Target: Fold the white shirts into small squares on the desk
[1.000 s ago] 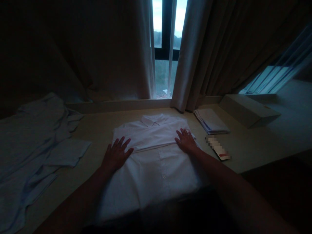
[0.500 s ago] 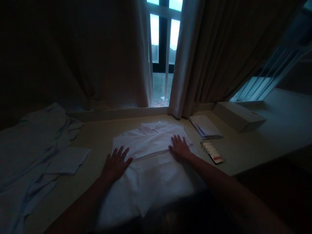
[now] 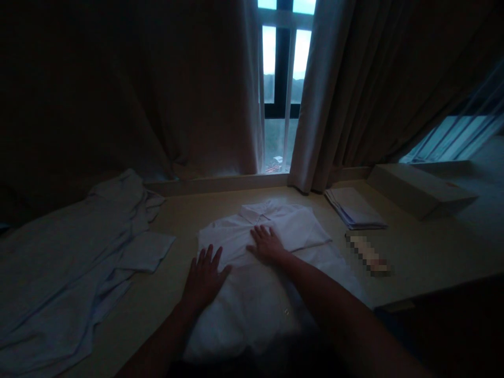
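A white collared shirt (image 3: 252,299) lies spread on the pale table (image 3: 189,210), its collar toward the window and its upper part folded across. My left hand (image 3: 205,278) rests on the shirt's left side with the fingers spread. Near the middle, below the collar, my right hand (image 3: 266,245) lies flat on the cloth, its fingers apart. Neither hand grips anything. The lower end of the shirt fades into shadow near my body.
More white garments (image 3: 90,247) lie loosely heaped on the left. At the right are a folded cloth (image 3: 354,208), a blurred-out flat object (image 3: 368,254) and a pale box (image 3: 423,189). Curtains (image 3: 318,105) hang behind the table.
My right hand has moved left across the shirt, from its right side to the middle. My left hand stays on the left side. The view has shifted a little to the left.
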### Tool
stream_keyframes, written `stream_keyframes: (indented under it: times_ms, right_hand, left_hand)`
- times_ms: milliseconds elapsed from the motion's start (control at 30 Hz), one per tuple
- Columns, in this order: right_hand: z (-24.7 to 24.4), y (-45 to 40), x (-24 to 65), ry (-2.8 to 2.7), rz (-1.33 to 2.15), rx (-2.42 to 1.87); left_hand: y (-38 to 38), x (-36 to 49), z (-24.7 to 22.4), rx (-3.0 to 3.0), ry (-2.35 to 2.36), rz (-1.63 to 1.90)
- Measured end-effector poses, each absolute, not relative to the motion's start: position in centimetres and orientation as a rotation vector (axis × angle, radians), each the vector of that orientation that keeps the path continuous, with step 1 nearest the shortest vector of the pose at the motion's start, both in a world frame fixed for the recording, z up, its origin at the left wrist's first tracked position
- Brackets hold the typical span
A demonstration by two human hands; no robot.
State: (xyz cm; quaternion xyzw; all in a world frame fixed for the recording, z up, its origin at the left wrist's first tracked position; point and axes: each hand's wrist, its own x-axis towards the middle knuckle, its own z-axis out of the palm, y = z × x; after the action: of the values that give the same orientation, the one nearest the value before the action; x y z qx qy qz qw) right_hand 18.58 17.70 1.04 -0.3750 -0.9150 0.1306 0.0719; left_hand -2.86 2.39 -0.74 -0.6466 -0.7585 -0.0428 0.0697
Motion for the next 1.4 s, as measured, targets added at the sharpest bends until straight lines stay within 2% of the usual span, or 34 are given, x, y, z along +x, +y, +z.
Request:
stream_keyframes:
  times_ms: [200,300,700,833,1033,1200,1400]
  right_hand:
    - [-0.2,25.5,32.4,-2.480,0.270,-1.797]
    - [-1.5,26.5,35.7,-2.390,0.232,-1.880]
    - [-1.9,22.1,37.5,-2.339,0.191,-1.875]
    - [-2.0,20.7,37.9,-2.348,0.192,-1.859]
    - [-1.6,20.1,37.7,-2.363,0.187,-1.855]
    - [-1.5,20.0,37.7,-2.364,0.165,-1.844]
    - [-0.4,20.0,37.3,-2.351,0.057,-1.854]
  left_hand:
    - [2.5,-2.9,-1.1,-1.935,-2.278,-0.146]
    - [2.6,-2.9,-1.3,-1.919,-2.267,-0.133]
    - [0.8,-2.8,-1.9,-1.949,-2.254,-0.086]
    - [-0.2,-2.3,-0.7,-1.935,-2.298,-0.021]
    - [5.0,-3.2,1.8,-2.081,-2.215,-0.002]
    - [8.0,-5.8,-0.4,-1.786,-2.459,0.025]
    - [6.9,-6.4,-2.1,-1.699,-2.356,-0.078]
